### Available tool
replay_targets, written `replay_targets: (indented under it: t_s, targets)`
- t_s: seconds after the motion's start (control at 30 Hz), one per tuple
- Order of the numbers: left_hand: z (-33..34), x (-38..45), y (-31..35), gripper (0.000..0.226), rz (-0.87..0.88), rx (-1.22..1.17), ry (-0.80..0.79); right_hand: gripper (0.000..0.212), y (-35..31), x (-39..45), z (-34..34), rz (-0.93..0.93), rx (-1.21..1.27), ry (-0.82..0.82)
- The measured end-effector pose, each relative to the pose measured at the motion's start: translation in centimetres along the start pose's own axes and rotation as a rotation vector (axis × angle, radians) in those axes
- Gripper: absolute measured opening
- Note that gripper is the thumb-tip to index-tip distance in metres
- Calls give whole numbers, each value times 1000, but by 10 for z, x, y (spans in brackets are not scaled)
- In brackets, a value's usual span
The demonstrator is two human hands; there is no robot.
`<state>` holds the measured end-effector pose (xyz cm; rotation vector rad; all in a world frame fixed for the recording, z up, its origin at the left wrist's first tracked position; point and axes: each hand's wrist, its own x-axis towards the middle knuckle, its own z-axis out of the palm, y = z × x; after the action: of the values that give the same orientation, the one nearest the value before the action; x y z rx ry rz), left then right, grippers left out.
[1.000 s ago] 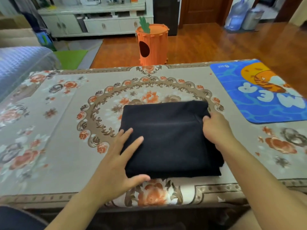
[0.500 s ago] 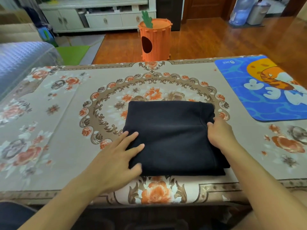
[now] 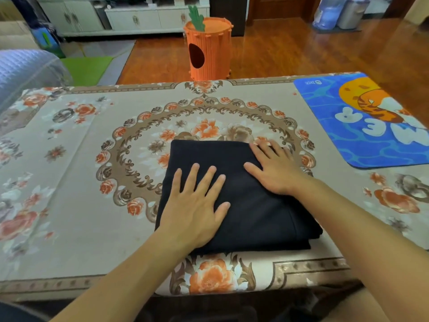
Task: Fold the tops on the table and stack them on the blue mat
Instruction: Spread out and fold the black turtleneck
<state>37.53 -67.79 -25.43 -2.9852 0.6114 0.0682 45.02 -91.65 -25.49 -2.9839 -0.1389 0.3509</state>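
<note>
On the desk, centre: one dark folded top lies on the flowered cloth of the desk, toward the near edge, well apart from the blue mat.
Left hand: the left hand lies flat on the near-left part of the top, fingers straight and spread, grasping nothing.
Right hand: the right hand lies flat on the far-right part of the top, fingers straight and released, their tips at the top's far edge.
Blue mat: one, at the far-right corner of the desk, printed with an orange and white cartoon figure; nothing lies on the part in view, and its right side runs out of frame.
In the way: bare flowered cloth lies between the top and the mat; only the right forearm crosses the near-right part of the desk.
Around: one orange carrot-shaped bin stands on the wooden floor just beyond the desk's far edge; white cabinets along the far wall; a green rug and a grey-blue sofa arm at the left.
Far right: one water jug and one metal bin stand side by side on the floor.
Count: one top, one mat, two hands.
</note>
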Motion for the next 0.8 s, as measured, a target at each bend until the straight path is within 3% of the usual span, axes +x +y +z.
replay_targets:
  t_s: [0.1, 0.17, 0.27, 0.33, 0.4, 0.53, 0.63, 0.7, 0.8]
  targets:
    - [-8, -10, -4, 68, -50, -130, 75, 80, 6, 8, -6, 14, 17, -96]
    - [-16, -27, -16, 68, -288, -425, 153, 86, 9, 14, -15, 14, 20, -129]
    - [-28, -49, -41, 79, -676, -997, -70, 95, 10, 24, -36, 1, 55, -207]
    - [-36, -52, -46, 74, -662, -1130, -202, 85, 4, 29, -52, -40, 116, -196]
    - [-43, -41, -55, 74, -581, -1072, -202, 77, 2, 28, -61, -22, 141, -225]
    - [-63, 18, -105, 70, -506, -757, -93, 88, 4, -11, -65, 128, 134, -313]
    - [-70, 54, -117, 52, -453, -316, 67, 74, -2, -70, -46, 159, 231, -341]
    - [-59, 59, -91, 50, -333, -137, 139, 65, -6, -105, -37, 206, 124, -363]
    - [-19, 35, -26, 62, -172, -158, 77, 57, -12, -112, -45, 245, 11, -81]
